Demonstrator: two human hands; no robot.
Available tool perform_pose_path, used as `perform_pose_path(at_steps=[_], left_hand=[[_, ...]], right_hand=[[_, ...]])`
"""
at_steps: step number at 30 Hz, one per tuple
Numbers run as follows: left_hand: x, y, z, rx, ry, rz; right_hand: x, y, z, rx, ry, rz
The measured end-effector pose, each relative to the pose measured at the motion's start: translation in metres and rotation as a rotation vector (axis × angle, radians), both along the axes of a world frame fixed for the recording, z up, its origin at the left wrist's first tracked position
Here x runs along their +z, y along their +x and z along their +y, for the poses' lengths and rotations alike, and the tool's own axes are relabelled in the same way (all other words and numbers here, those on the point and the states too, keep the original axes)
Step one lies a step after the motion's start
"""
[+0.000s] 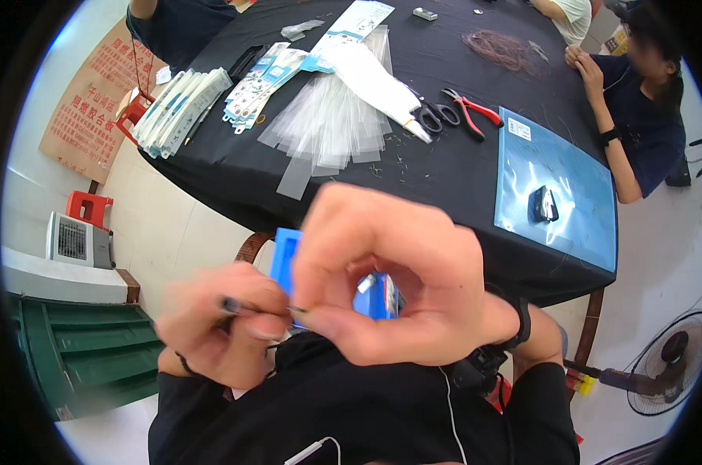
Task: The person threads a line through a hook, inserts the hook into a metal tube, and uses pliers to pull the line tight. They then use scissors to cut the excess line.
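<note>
My left hand [223, 325] is closed in a pinch, blurred, around a thin dark rod [232, 304] whose kind I cannot make out. Raised beside it, my right hand [401, 263] curls into a ring. Its thumb and forefinger press together on a tiny dark piece [297, 310], close to the left fingertips; whether the two pieces join cannot be seen. Behind and below the hands, over my lap, sits an open blue plastic box [286, 252], partly hidden by the right hand. A small whitish item shows through the ring of fingers.
On the black-covered table [436, 201] lie fanned clear plastic sleeves [328, 128], packaged strips [184, 108], scissors [438, 116], red-handled pliers [475, 112], a brown thread tangle [500, 50] and a blue folder [556, 155] bearing a black stapler [544, 204]. Co-workers sit around it. A fan [671, 362] stands right.
</note>
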State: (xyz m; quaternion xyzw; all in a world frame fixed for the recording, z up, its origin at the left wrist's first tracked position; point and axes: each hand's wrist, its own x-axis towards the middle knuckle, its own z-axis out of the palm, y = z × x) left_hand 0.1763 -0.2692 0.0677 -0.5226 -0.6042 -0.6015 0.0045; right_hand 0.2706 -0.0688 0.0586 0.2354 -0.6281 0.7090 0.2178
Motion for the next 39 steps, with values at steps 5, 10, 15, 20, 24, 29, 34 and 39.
perform_pose_path(at_steps=[5, 10, 15, 20, 24, 29, 34, 39], left_hand=[[0.042, -0.011, -0.005, 0.144, 0.095, 0.078], [0.087, -0.064, 0.04, -0.083, 0.189, 0.16], [0.104, -0.066, 0.138, -0.018, 0.364, -0.039], [0.106, -0.062, 0.201, -0.167, 0.286, -0.065], [0.104, -0.084, 0.239, -0.339, 0.259, -0.075], [0.094, -0.114, 0.272, -0.387, 0.225, -0.088], [0.085, -0.138, 0.305, -0.386, 0.333, -0.027], [0.072, -0.155, 0.305, -0.257, 0.22, -0.195]], right_hand=[[0.035, -0.015, 0.003, 0.025, 0.005, 0.099], [0.063, -0.022, 0.033, -0.127, 0.002, 0.099], [0.075, -0.021, 0.08, -0.343, -0.006, 0.071], [0.081, -0.02, 0.126, -0.559, -0.008, 0.046], [0.095, -0.021, 0.145, -0.704, 0.031, 0.033], [0.108, -0.029, 0.15, -0.866, -0.042, -0.072], [0.1, -0.069, 0.183, -0.873, -0.024, -0.054], [0.094, -0.096, 0.198, -0.841, -0.041, -0.046]])
